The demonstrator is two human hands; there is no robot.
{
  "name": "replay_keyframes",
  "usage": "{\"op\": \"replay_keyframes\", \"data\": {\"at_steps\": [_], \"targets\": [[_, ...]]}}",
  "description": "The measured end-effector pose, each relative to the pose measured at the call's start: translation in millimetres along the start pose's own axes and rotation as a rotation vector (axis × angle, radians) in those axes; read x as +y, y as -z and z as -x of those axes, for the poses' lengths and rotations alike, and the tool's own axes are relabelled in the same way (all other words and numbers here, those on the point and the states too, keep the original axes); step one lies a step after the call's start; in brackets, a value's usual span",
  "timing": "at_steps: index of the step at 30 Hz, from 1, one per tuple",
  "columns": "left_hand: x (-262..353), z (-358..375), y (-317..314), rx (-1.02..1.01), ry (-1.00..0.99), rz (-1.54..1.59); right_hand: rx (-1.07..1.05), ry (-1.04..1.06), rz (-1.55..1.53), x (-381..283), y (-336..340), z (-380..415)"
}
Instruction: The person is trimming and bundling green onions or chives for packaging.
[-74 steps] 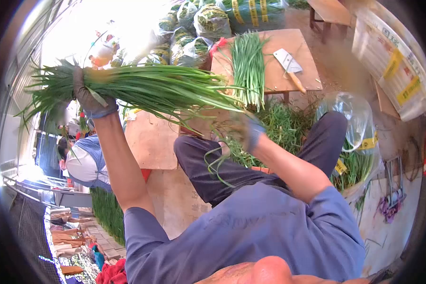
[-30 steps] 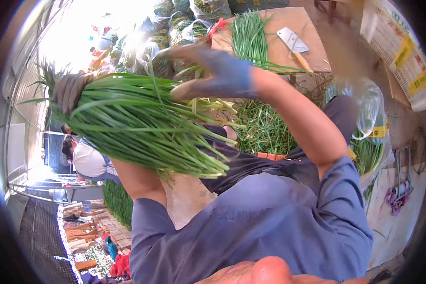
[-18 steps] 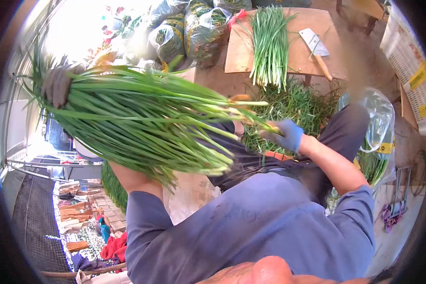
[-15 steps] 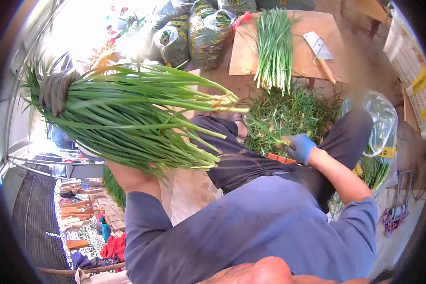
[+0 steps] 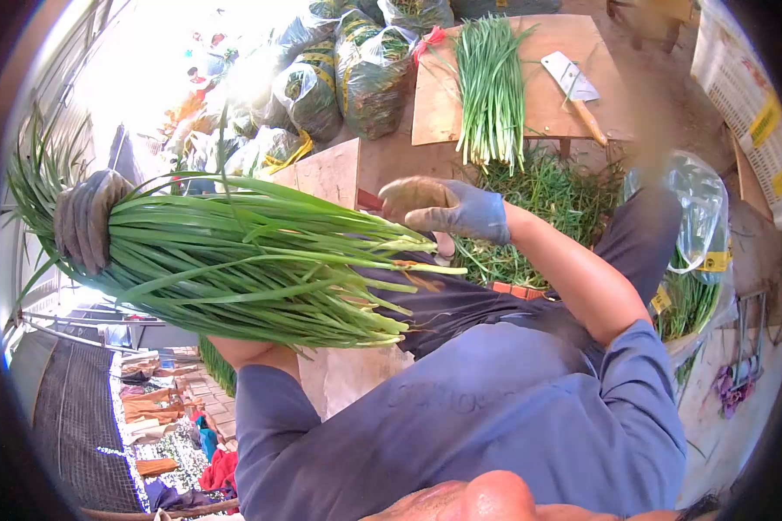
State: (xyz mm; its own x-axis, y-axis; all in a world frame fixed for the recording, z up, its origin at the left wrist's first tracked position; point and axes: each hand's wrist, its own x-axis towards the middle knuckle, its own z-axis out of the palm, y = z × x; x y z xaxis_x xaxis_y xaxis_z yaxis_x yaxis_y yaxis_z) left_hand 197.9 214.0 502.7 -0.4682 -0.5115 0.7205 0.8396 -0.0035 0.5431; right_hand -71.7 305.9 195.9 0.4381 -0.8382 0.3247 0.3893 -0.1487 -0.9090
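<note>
My left hand [image 5: 89, 220], in a dark soiled glove, is wrapped round a large bunch of long green stalks [image 5: 261, 260]. The pale cut ends point right, toward my lap, and the leafy tips stick out at the far left. My right hand [image 5: 447, 207], in a blue glove with dirty fingers, is just above the pale ends, its fingers apart and nothing in them. Another bundle of green stalks [image 5: 490, 87] lies on a wooden board [image 5: 434, 104], beside a cleaver [image 5: 572, 78] with a wooden handle.
Loose green trimmings [image 5: 552, 204] are heaped between my legs, below the board. Stuffed plastic bags [image 5: 374, 78] stand at the back. An open clear bag [image 5: 699, 217] with greens is at the right. Clothes [image 5: 222, 469] lie at the lower left.
My right hand has moved up and left from the trimmings to the bunch, and the few stalks it held are gone from it. The bunch has shifted slightly left and down.
</note>
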Motion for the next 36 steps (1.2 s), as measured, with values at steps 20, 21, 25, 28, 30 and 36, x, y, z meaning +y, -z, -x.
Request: {"op": "replay_keyframes", "data": {"at_steps": [20, 21, 25, 28, 30, 36], "targets": [[-7, 7, -2, -0.044, 0.006, 0.05, 0.219, -0.281, -0.654, 4, -22, 14], [-7, 8, -2, -0.045, 0.007, 0.053, 0.197, -0.259, -0.644, 11, -20, 13], [-8, 8, 1, -0.043, 0.007, 0.052, 0.152, -0.253, -0.611, 26, -18, 15], [-11, 8, 0, -0.053, 0.012, 0.06, 0.157, -0.274, -0.496, 23, -19, 16], [-13, 6, 0, -0.068, 0.021, 0.069, 0.166, -0.236, -0.382, 19, -23, 17], [-25, -2, 3, -0.26, 0.081, 0.121, 0.326, -0.107, -0.088, 16, -18, 18]]}}
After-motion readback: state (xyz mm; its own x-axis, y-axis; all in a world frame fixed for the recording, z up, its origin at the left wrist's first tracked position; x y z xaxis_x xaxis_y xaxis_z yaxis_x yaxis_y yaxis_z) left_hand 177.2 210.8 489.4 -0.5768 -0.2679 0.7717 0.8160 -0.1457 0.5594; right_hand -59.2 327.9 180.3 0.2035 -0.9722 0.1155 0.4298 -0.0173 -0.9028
